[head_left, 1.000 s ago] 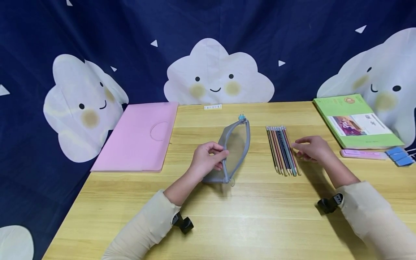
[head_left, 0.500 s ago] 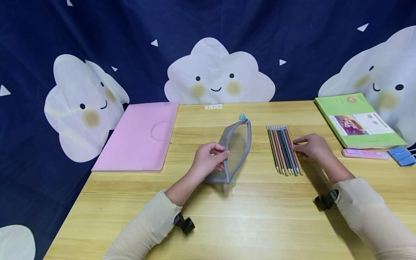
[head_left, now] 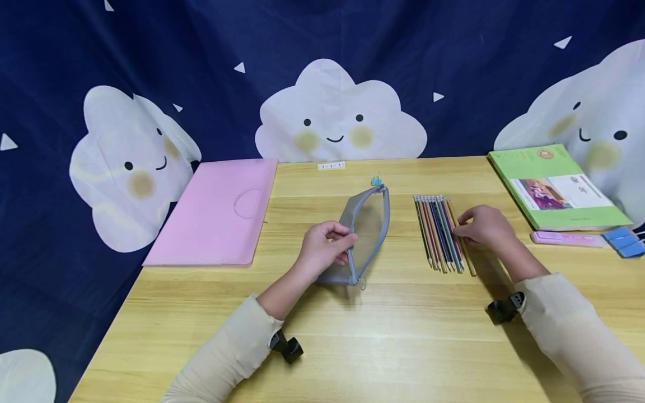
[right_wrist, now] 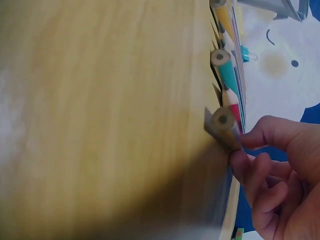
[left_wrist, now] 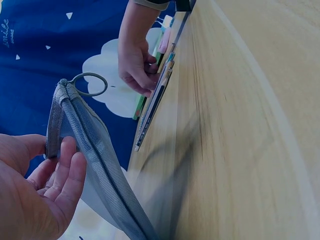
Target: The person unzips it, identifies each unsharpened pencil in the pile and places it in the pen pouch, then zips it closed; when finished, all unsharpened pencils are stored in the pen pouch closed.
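My left hand (head_left: pixel 326 246) pinches the near side of a grey mesh zip pouch (head_left: pixel 385 215), whose mouth gapes toward the right. In the left wrist view, thumb and fingers hold the pouch's edge (left_wrist: pixel 54 120), and a ring hangs at the zip end. My right hand (head_left: pixel 486 228) pinches a gold-coloured pencil (head_left: pixel 471 264) at the right end of a row of pencils (head_left: pixel 438 235) on the table. Its round end (right_wrist: pixel 223 121) faces the camera in the right wrist view, between thumb and fingertips. The other pencils lie side by side to its left.
A pink folder (head_left: pixel 211 212) lies at the left. Behind the pouch sit a small teal binder clip (head_left: pixel 375 181) and a white strip (head_left: pixel 331 165). On the right are a green book (head_left: pixel 554 187), a slim pink case (head_left: pixel 569 239) and a blue clip (head_left: pixel 624 242).
My right hand has come to the pencils' right edge and taken hold of the gold-coloured pencil, which now stands slightly apart from the row. The left hand and pouch have hardly moved.
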Demonstrator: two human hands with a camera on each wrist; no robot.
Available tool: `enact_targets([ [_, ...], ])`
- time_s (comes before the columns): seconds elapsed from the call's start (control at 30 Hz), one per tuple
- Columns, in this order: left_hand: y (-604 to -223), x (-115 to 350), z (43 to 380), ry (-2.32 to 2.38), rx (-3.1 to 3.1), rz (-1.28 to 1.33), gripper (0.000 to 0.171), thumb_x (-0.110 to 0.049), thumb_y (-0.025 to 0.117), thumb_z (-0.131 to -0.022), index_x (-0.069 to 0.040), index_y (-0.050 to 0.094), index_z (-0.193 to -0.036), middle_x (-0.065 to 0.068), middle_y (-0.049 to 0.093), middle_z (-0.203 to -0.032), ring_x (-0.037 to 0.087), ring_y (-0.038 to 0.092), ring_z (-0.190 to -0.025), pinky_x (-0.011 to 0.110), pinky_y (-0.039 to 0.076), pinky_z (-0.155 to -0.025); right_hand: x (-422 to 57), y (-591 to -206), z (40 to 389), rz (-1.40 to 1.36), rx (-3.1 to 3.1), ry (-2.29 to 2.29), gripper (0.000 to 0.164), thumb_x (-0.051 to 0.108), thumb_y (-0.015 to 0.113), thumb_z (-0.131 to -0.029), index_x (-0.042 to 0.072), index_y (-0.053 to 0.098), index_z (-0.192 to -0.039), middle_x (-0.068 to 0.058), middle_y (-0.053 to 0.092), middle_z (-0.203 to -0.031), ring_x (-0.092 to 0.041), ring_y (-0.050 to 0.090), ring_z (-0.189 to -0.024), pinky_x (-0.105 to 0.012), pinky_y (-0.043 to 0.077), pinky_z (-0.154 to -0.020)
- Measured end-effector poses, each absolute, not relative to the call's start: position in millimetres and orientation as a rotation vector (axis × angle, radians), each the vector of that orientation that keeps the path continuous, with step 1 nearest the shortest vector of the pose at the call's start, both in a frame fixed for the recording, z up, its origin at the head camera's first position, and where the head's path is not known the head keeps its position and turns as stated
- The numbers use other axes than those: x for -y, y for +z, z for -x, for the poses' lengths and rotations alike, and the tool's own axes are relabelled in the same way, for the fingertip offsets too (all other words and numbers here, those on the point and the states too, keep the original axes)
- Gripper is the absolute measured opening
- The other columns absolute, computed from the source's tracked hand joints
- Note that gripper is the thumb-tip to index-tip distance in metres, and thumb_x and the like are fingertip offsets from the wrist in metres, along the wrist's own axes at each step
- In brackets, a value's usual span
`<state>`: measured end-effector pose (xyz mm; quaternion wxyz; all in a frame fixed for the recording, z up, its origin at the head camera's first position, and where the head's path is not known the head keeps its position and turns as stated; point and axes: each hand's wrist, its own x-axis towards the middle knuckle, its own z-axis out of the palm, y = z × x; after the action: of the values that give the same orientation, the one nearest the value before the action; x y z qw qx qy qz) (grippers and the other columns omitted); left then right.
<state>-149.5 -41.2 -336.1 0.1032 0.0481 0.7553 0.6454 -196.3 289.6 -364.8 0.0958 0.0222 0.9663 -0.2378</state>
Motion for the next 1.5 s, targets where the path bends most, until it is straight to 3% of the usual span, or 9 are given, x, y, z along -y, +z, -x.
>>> enact_targets([
  [0.17, -347.7, 42.4, 154.8, 1.919, -2.219, -0.145, 0.022, -0.013, 0.067, -0.074, 0.003, 0.058, -0.087, 0.007, 0.058, -0.070, 0.016, 0.056, -0.046, 0.034, 0.053, -0.048, -290.7, -355.0, 194.1, -0.146, -2.892, -0.853, 0.040, 0.027, 0.059, -0.074, -0.001, 0.054, -0.102, -0.004, 0.060, -0.062, -0.017, 0.053, -0.054, -0.028, 0.042, -0.045],
  [0.33, -350.8, 42.5, 155.8, 1.933, -2.236, -0.160, 0.021, -0.014, 0.067, -0.074, 0.001, 0.058, -0.086, 0.008, 0.058, -0.071, 0.015, 0.056, -0.045, 0.033, 0.053, -0.047, -276.5, -340.2, 196.7, -0.227, -2.928, -1.304, 0.035, 0.019, 0.058, -0.074, 0.004, 0.051, -0.104, -0.006, 0.060, -0.060, -0.017, 0.049, -0.046, -0.029, 0.038, -0.035],
  [0.47, -350.6, 41.8, 155.8, 1.944, -2.225, -0.157, 0.021, -0.013, 0.067, -0.074, 0.001, 0.058, -0.086, 0.008, 0.058, -0.071, 0.014, 0.056, -0.045, 0.033, 0.053, -0.047, -268.9, -368.4, 219.2, -0.195, -2.750, -1.937, 0.034, 0.010, 0.064, -0.071, 0.009, 0.052, -0.102, -0.011, 0.062, -0.062, -0.017, 0.047, -0.038, -0.037, 0.030, -0.025],
  [0.57, -350.1, 41.1, 156.1, 1.950, -2.207, -0.149, 0.020, -0.012, 0.067, -0.074, 0.002, 0.058, -0.086, 0.007, 0.058, -0.070, 0.015, 0.056, -0.045, 0.033, 0.053, -0.047, -258.7, -399.4, 237.7, -0.086, -2.520, -2.414, 0.038, 0.003, 0.068, -0.068, 0.010, 0.052, -0.101, -0.017, 0.061, -0.064, -0.020, 0.046, -0.035, -0.036, 0.027, -0.022],
  [0.7, -348.9, 40.0, 156.0, 1.959, -2.191, -0.144, 0.021, -0.012, 0.067, -0.074, 0.003, 0.058, -0.087, 0.006, 0.057, -0.070, 0.015, 0.056, -0.045, 0.035, 0.053, -0.048, -220.6, -410.9, 237.3, 0.018, -2.405, -2.700, 0.040, -0.003, 0.065, -0.067, 0.009, 0.048, -0.101, -0.022, 0.059, -0.064, -0.022, 0.044, -0.034, -0.029, 0.029, -0.023],
  [0.83, -348.5, 38.2, 155.6, 1.969, -2.179, -0.130, 0.023, -0.012, 0.067, -0.074, 0.003, 0.058, -0.089, 0.005, 0.057, -0.070, 0.016, 0.056, -0.046, 0.036, 0.053, -0.049, -176.7, -397.9, 213.8, -0.030, -2.441, -2.604, 0.038, -0.003, 0.062, -0.068, 0.011, 0.046, -0.100, -0.016, 0.061, -0.062, -0.024, 0.047, -0.036, -0.033, 0.028, -0.023],
  [1.03, -351.1, 33.1, 154.5, 2.012, -2.178, -0.123, 0.020, -0.011, 0.066, -0.075, 0.002, 0.057, -0.087, 0.008, 0.056, -0.072, 0.016, 0.056, -0.045, 0.033, 0.053, -0.048, -129.9, -367.8, 175.2, -0.194, -2.436, -2.124, 0.033, -0.001, 0.057, -0.068, 0.004, 0.042, -0.098, -0.012, 0.060, -0.061, -0.015, 0.045, -0.034, -0.024, 0.034, -0.026],
  [1.2, -356.5, 28.3, 152.5, 2.012, -2.195, -0.211, 0.015, -0.008, 0.063, -0.078, 0.002, 0.056, -0.087, 0.011, 0.057, -0.079, 0.017, 0.057, -0.047, 0.032, 0.053, -0.050, -123.6, -365.5, 173.2, -0.217, -2.269, -1.894, 0.033, 0.002, 0.056, -0.070, 0.001, 0.043, -0.100, -0.009, 0.060, -0.060, -0.008, 0.037, -0.034, -0.016, 0.028, -0.030],
  [1.5, -363.4, 27.0, 149.7, 2.003, -2.179, -0.284, 0.014, -0.009, 0.061, -0.080, 0.001, 0.055, -0.088, 0.011, 0.057, -0.080, 0.018, 0.059, -0.050, 0.032, 0.054, -0.051, -135.0, -370.0, 173.1, 0.041, -2.133, -1.698, 0.040, 0.011, 0.054, -0.079, 0.004, 0.045, -0.118, -0.010, 0.062, -0.068, -0.008, 0.043, -0.037, -0.016, 0.031, -0.031],
])
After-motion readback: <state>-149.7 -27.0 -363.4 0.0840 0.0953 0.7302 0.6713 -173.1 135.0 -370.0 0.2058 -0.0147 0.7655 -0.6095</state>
